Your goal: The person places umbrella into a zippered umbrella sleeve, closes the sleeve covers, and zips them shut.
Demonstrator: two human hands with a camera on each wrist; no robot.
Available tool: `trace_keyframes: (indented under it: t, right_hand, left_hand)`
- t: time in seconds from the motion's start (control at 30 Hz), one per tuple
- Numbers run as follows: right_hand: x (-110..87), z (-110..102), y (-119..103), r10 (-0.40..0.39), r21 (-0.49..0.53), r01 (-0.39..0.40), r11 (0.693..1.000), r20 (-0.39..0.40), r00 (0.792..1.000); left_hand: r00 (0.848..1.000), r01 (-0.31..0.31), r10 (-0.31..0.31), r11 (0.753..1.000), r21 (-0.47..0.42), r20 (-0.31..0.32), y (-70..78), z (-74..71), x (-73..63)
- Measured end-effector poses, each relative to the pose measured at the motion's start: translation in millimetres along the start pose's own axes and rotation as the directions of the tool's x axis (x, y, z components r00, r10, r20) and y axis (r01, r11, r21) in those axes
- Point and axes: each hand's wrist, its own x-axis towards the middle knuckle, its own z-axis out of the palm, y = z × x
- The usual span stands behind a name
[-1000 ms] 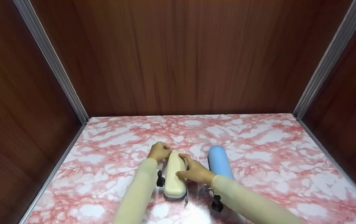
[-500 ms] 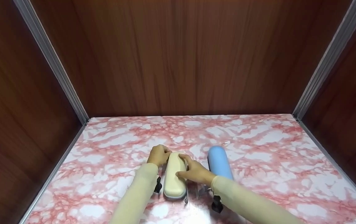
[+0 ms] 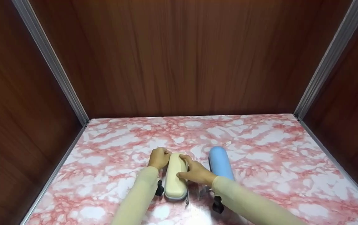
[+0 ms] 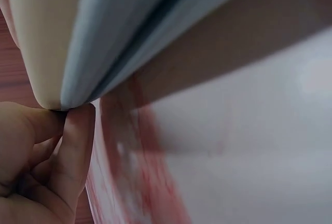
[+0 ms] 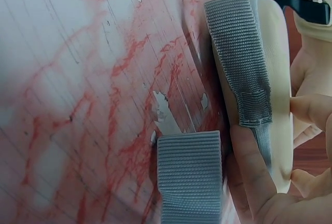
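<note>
A long cream hard case (image 3: 175,186) with rounded ends and a grey-blue lower half lies on the table, lengthwise to me. My right hand (image 3: 198,172) holds it from the right, thumb and fingers spread over its top and side. At its far left end, the thumb and finger of my left hand (image 3: 159,158) pinch a small dark bit that looks like a zipper pull, mostly hidden by the fingertips. A dark seam runs along the case's side in the left wrist view. On the side facing the right wrist camera, a grey ribbed strap (image 5: 239,53) is attached.
A blue case (image 3: 221,162) of similar shape lies to the right, partly behind my right forearm. Another grey ribbed strap (image 5: 190,175) lies between the cases. Dark wood-look panels (image 3: 179,62) stand around the pink-and-white marbled table (image 3: 119,134).
My left hand has drawn slightly nearer to me along the cream case's left edge, with its fingers curled more. The right hand and both cases stay in place.
</note>
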Motion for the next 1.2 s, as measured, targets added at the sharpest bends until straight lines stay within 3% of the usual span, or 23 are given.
trace_keyframes:
  t: [0.3,0.57,0.83,1.1,1.2]
  right_hand:
    - [1.5,-0.8,0.7,-0.005,0.002,0.005,1.000,-0.008,1.000]
    - [1.3,0.9,0.4,-0.002,-0.014,0.002,1.000,-0.015,1.000]
    - [0.9,0.3,0.7,-0.014,0.027,0.014,1.000,-0.010,1.000]
    - [0.8,-0.3,3.2,-0.025,0.008,0.025,1.000,-0.005,1.000]
    - [1.2,0.4,3.6,-0.032,-0.008,0.031,0.999,-0.005,0.999]
  left_hand:
    - [0.999,0.046,-0.047,0.997,-0.068,-0.017,-0.4,0.2,-2.3]
    - [0.989,0.149,-0.149,0.979,-0.143,0.006,-4.0,2.1,-6.4]
    - [0.977,0.212,-0.209,0.949,-0.235,0.038,-9.3,4.4,-9.7]
    - [0.963,0.269,-0.251,0.895,-0.355,0.096,-12.6,5.8,-15.1]
    - [0.970,0.243,-0.229,0.912,-0.331,0.081,-11.9,4.3,-17.4]
